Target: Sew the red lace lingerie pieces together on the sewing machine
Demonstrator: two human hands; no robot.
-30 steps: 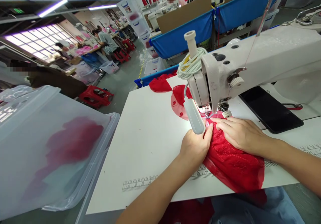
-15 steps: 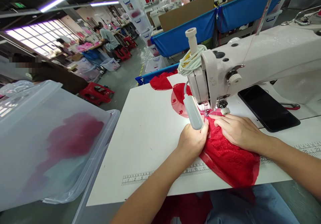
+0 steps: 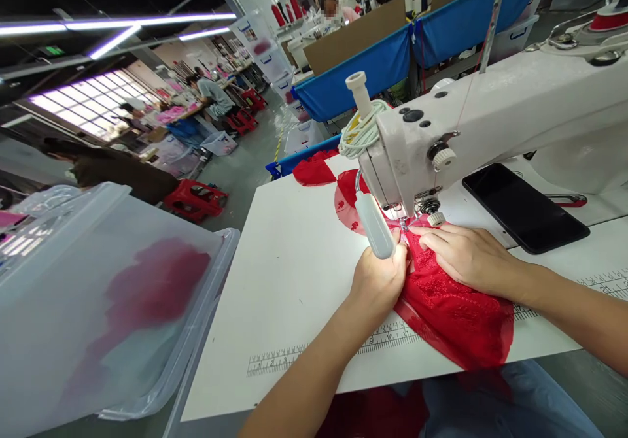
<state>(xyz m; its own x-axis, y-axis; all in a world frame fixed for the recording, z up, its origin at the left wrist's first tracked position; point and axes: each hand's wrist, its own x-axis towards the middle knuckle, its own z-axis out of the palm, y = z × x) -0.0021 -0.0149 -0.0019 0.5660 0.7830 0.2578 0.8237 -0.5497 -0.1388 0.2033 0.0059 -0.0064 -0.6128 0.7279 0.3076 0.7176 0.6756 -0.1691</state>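
Red lace fabric [image 3: 451,307] lies under the presser foot [image 3: 403,224] of a white sewing machine [image 3: 490,111] and spreads toward the table's front edge. My left hand [image 3: 380,278] pinches the fabric's left edge just in front of the foot, its fingertips partly behind the grey lamp [image 3: 375,225]. On the other side, my right hand [image 3: 458,255] presses the fabric with bent fingers, index fingertip close to the foot. Behind the needle, more red pieces with a sheer patterned part [image 3: 346,206] trail across the white tabletop [image 3: 294,261].
A black phone [image 3: 524,208] rests right of my right hand, with a red-handled metal tool [image 3: 569,201] behind it. A translucent bin [image 3: 147,307] with red cloth stands at the left. Red stools [image 3: 196,199] and people at other tables are farther off.
The view has tilted and shifted slightly. Both hands keep nearly the same places on the fabric by the presser foot, with the left thumb a little lower.
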